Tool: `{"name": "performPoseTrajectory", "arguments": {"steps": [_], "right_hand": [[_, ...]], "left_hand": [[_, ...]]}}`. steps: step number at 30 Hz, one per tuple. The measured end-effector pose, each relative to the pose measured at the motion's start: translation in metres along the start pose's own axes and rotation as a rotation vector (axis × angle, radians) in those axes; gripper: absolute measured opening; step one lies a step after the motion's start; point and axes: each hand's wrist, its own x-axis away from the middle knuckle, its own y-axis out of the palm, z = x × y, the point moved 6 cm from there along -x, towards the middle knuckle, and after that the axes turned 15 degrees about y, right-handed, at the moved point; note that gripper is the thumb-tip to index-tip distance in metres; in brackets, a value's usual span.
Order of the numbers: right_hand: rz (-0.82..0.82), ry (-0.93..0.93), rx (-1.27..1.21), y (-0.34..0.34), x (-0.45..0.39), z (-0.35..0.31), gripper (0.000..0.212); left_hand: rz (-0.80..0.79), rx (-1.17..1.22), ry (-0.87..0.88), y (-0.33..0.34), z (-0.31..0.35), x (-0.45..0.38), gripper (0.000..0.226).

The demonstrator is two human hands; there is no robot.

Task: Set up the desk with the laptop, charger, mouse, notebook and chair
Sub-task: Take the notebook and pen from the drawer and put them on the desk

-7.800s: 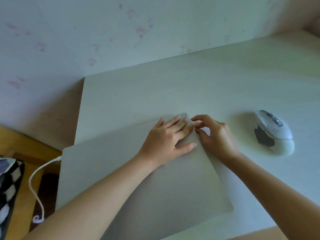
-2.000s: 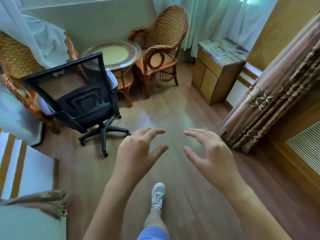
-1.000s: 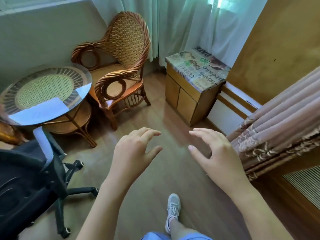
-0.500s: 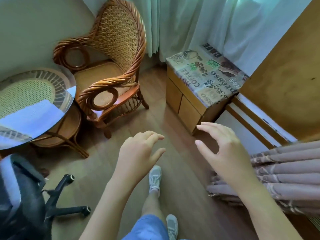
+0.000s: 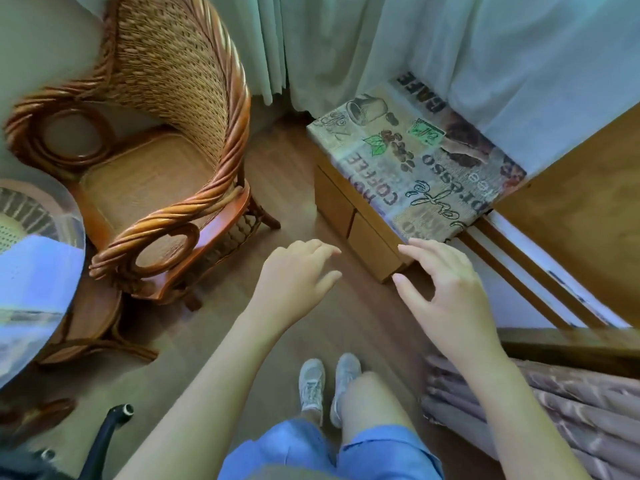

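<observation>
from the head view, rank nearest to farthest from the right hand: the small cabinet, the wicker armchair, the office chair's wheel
Measured from the right hand:
1. Small cabinet with the coffee-print top, just ahead of the fingertips.
2. Wicker armchair, off to the left, beyond the left hand.
3. Office chair's wheel, low at the far left, near the bottom edge.

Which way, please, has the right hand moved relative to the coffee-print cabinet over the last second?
Yes. The right hand now reaches the near front corner of the coffee-print cabinet; a second ago it hung well short, over bare floor.
</observation>
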Motion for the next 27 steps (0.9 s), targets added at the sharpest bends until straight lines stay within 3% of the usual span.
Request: {"name": "performPoseTrajectory", "arguments": {"steps": [4, 15, 20, 24, 27], "right_hand": [[-0.047, 0.051, 0.019, 0.028, -0.067, 0.022, 0.036], [-0.134, 0.056, 0.145, 0.152, -0.225, 0.082, 0.040], [-0.136, 0.053, 0.177, 0.208, -0.261, 0.105, 0.043], [-0.108, 0.089, 0.210, 0.245, -0.280, 0.119, 0.046], [-0.086, 0.112, 0.259, 0.260, -0.288, 0.124, 0.052]], "left_hand": [[-0.129, 0.065, 0.010, 0.051, -0.017, -0.070, 0.052], [-0.190, 0.291, -0.161, 0.202, -0.110, -0.222, 0.054], [-0.252, 0.839, -0.403, 0.301, -0.147, -0.242, 0.075], [-0.098, 1.226, -0.719, 0.345, -0.164, -0.264, 0.082], [-0.057, 1.512, -0.935, 0.370, -0.171, -0.278, 0.128]]}}
